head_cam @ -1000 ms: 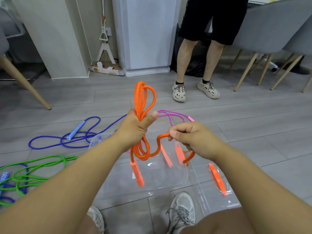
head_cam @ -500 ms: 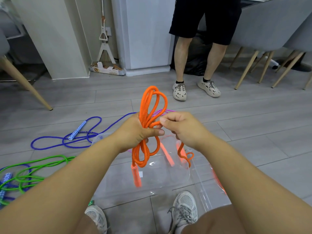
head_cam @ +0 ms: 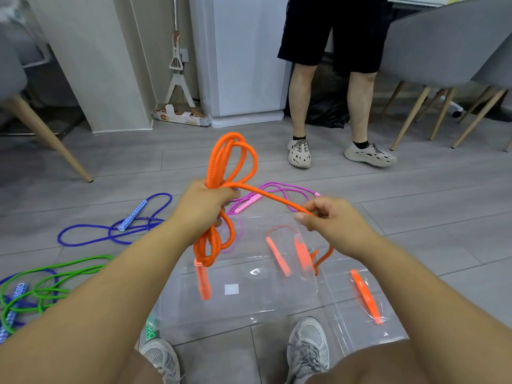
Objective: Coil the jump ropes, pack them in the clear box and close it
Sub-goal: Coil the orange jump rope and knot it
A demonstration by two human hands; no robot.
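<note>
My left hand (head_cam: 203, 206) grips the bundled loops of an orange jump rope (head_cam: 234, 162) at their middle, above the clear box (head_cam: 249, 303) on the floor. Loops stick up above the fist and hang below it, with an orange handle (head_cam: 203, 284) dangling. A free strand runs right to my right hand (head_cam: 329, 220), which pinches it. The clear lid (head_cam: 360, 325) with orange clips lies to the right of the box. A pink rope (head_cam: 273, 189) lies behind the box, a blue rope (head_cam: 116, 225) and a green rope (head_cam: 47, 281) to the left.
A person in black shorts stands ahead, feet (head_cam: 299, 153) close behind the ropes. Grey chairs with wooden legs (head_cam: 410, 115) stand at right, another chair leg (head_cam: 50, 139) at left. A white cabinet (head_cam: 243, 56) and a mop (head_cam: 177, 79) stand at the back. My shoes (head_cam: 307, 347) touch the box's near edge.
My right hand has pulled the free strand away from the bundle, out to the right and down. The left hand keeps its grip on the loops.
</note>
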